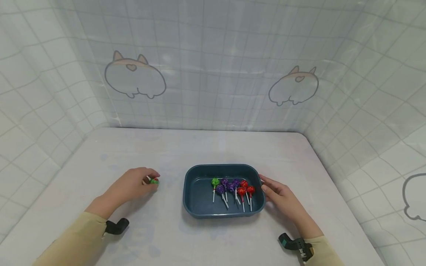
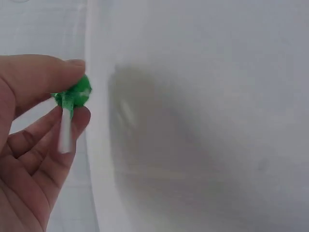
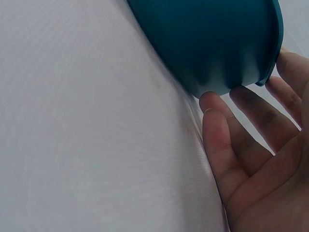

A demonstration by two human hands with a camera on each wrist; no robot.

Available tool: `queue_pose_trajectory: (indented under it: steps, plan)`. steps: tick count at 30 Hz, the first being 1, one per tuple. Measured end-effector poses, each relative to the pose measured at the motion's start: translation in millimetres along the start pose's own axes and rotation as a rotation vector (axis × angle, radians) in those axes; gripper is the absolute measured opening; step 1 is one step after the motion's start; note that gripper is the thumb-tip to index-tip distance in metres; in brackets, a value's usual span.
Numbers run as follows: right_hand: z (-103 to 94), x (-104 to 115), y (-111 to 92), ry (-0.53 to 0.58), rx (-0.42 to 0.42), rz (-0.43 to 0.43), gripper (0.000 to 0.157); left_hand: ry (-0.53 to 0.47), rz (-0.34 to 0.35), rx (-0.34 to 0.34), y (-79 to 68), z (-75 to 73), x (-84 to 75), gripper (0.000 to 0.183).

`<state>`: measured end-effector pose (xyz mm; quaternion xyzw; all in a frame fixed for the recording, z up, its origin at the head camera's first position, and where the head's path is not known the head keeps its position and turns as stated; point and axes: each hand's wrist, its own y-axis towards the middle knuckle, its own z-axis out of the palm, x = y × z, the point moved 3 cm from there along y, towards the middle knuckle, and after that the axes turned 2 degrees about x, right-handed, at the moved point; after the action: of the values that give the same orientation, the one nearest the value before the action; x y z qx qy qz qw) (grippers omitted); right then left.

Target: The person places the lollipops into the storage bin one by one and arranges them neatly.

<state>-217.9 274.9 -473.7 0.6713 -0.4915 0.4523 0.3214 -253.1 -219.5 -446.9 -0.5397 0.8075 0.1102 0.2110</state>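
My left hand [image 1: 134,184] is off to the left of the container, over the white surface. Between its thumb and fingers it pinches a green-wrapped lollipop [image 2: 79,93], whose white stick points down in the left wrist view. A dark teal rectangular container [image 1: 199,211] stands in the middle, its right end met by my right hand [image 1: 283,199]. The right fingertips [image 3: 214,102] touch its outer wall, with the hand loosely extended. Inside lie a green lollipop [image 1: 215,182], several purple lollipops [image 1: 220,189] and red lollipops [image 1: 242,191], mostly toward the container's right half.
A pale cloth-covered table [image 1: 159,147] lies under everything. White grid-patterned curtains [image 1: 213,74] with cartoon drawings enclose its back and sides. Each wrist wears a dark camera mount, such as the left mount [image 1: 117,226].
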Motion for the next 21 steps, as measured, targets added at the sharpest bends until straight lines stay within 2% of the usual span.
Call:
queue_pose_trajectory:
  steps: [6, 10, 17, 21]
  plan:
    - [0.3, 1.8, -0.4, 0.016, -0.002, 0.002, 0.046, -0.082, -0.013, -0.061, -2.0, -14.8, -3.4, 0.035]
    - [0.1, 1.0, 0.7, 0.010, 0.002, 0.008, 0.046, -0.171, -0.054, -0.065, -1.7, -20.8, -5.3, 0.038]
    - [-1.0, -0.9, 1.4, 0.002, -0.001, 0.008, 0.046, -0.384, -0.064, -0.053, 1.4, -30.5, -18.2, 0.040]
    - [-0.1, -0.7, 1.7, 0.007, 0.000, 0.002, 0.046, -0.446, -0.079, -0.046, 4.8, -32.5, -23.4, 0.042]
